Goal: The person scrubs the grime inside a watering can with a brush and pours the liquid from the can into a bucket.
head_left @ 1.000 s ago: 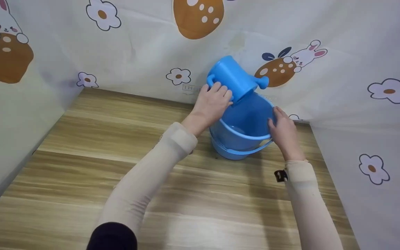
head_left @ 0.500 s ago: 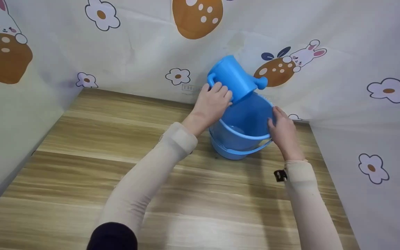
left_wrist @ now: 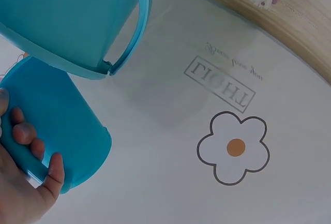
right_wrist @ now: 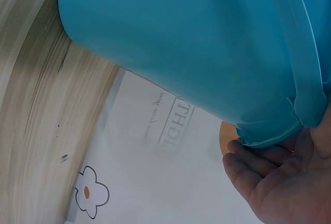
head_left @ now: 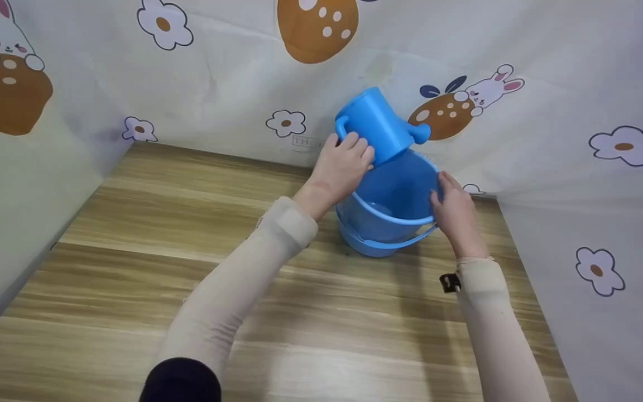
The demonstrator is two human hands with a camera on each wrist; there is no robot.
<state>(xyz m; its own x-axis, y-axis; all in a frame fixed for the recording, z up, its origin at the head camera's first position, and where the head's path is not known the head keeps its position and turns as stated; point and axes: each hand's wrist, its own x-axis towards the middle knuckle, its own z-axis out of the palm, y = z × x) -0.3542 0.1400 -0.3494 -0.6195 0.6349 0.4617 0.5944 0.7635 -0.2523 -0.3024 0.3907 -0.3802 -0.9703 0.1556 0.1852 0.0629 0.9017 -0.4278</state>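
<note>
At bucket (head_left: pixel 376 226), watering can (head_left: pixel 382 127) (tilted), gripped

Looks moderately bright in the head view, lit apparently from above, with pale glare on the wood-grain surface (head_left: pixel 132 268) toward its near edge, soft shadows beside it, and shade inside the blue bucket (head_left: pixel 374 224). Reads dimmer and cooler in both wrist views. Bows the surface's far edge into a curve in the left; blurs the lettering (right_wrist: pixel 179 124) in the right.

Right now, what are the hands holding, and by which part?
Left hand: the blue watering can, by its handle. Right hand: the blue bucket, by its rim.
</note>
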